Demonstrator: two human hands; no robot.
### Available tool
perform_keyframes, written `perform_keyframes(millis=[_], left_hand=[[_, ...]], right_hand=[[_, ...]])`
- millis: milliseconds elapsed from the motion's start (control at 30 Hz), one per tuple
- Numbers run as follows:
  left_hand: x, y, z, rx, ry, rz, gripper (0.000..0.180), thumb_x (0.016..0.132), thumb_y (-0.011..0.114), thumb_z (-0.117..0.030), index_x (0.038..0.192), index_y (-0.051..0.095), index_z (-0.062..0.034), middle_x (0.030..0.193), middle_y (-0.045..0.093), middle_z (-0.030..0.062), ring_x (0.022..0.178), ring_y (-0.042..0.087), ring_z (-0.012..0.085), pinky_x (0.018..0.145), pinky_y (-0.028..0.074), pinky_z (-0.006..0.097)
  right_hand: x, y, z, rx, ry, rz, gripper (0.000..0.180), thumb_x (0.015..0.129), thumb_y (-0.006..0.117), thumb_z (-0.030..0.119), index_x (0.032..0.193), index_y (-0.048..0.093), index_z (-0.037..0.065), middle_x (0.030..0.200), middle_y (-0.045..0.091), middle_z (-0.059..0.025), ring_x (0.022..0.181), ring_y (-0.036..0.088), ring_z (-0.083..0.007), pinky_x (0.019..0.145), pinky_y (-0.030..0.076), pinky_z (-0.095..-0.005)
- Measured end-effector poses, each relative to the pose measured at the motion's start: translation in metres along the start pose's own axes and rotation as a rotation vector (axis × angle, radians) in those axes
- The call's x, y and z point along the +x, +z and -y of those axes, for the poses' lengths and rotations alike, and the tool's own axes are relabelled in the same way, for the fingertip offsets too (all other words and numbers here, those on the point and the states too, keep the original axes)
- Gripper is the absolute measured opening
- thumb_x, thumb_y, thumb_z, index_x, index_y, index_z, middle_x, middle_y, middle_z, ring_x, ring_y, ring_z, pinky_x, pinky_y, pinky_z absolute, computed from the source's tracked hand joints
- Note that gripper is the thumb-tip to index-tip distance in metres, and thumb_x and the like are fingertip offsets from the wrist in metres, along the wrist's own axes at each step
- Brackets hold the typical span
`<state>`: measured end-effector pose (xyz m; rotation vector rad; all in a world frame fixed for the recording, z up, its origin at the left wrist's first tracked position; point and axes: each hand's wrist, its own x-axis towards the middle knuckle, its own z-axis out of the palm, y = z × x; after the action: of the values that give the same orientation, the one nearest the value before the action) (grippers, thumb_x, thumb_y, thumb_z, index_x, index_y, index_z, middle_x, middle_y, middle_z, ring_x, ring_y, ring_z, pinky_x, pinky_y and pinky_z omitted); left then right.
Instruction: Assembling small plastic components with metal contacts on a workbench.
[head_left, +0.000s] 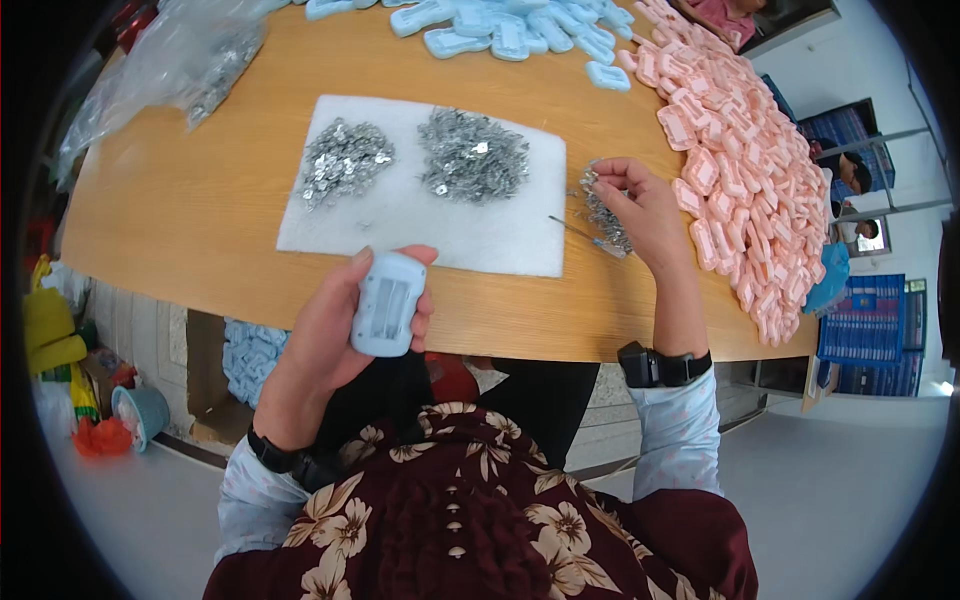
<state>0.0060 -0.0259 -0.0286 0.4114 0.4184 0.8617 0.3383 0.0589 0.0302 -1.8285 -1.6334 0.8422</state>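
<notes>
Left hand (333, 318) curls round a case (388, 305). Right hand (648, 212) is nearly pinched, metal bits (605, 220) just beneath; I can't tell its hold

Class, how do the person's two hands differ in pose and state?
The left hand cradles a pale blue casing; the right hand reaches to a heap of small metal parts. The left is in front of the white mat, the right past its right edge. Both have black wristbands.

The top edge crops blue casings (510, 38); metal bits (606, 222) seem indistinct.
</notes>
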Motion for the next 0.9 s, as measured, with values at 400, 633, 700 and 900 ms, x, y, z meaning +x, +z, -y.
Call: perform_keyframes(millis=[400, 633, 700, 900], left_hand=[[0.015, 0.011, -0.001, -0.146, -0.087, 0.010, 0.062, 0.101, 0.029, -0.045, 0.140, 0.043, 0.0005, 0.099, 0.065, 0.0145, 0.085, 0.067, 0.0239, 0.075, 0.055, 0.038], [0.016, 0.010, 0.002, -0.129, -0.082, 0.014, 0.059, 0.102, 0.027, -0.043, 0.139, 0.045, -0.0008, 0.097, 0.064, 0.0132, 0.083, 0.066, 0.0226, 0.073, 0.055, 0.038], [0.016, 0.010, 0.002, -0.122, -0.078, -0.001, 0.058, 0.102, 0.026, -0.042, 0.138, 0.045, -0.0007, 0.096, 0.064, 0.0132, 0.083, 0.065, 0.0227, 0.074, 0.055, 0.039], [0.013, 0.011, -0.003, -0.088, -0.104, -0.014, 0.055, 0.104, 0.018, -0.037, 0.138, 0.045, -0.0018, 0.095, 0.064, 0.0112, 0.083, 0.064, 0.0211, 0.076, 0.054, 0.038]], right_hand=[[-0.059, 0.054, 0.041, 0.234, -0.267, 0.170, 0.014, 0.084, 0.067, 0.008, 0.097, 0.071, 0.006, 0.089, 0.069, 0.0024, 0.073, 0.050, -0.0066, 0.067, 0.041, -0.0231], [-0.059, 0.059, 0.040, -0.026, -0.418, 0.029, 0.014, 0.081, 0.067, 0.007, 0.095, 0.070, 0.005, 0.087, 0.070, -0.0053, 0.079, 0.062, -0.0194, 0.073, 0.046, -0.0318], [-0.056, 0.060, 0.037, -0.148, -0.463, 0.007, 0.013, 0.080, 0.067, 0.006, 0.093, 0.070, 0.005, 0.086, 0.069, -0.0072, 0.081, 0.062, -0.0235, 0.075, 0.047, -0.0351], [-0.054, 0.059, 0.037, -0.400, -0.532, -0.031, 0.009, 0.078, 0.066, 0.004, 0.087, 0.068, 0.004, 0.084, 0.066, -0.0109, 0.084, 0.060, -0.0303, 0.077, 0.047, -0.0410]])
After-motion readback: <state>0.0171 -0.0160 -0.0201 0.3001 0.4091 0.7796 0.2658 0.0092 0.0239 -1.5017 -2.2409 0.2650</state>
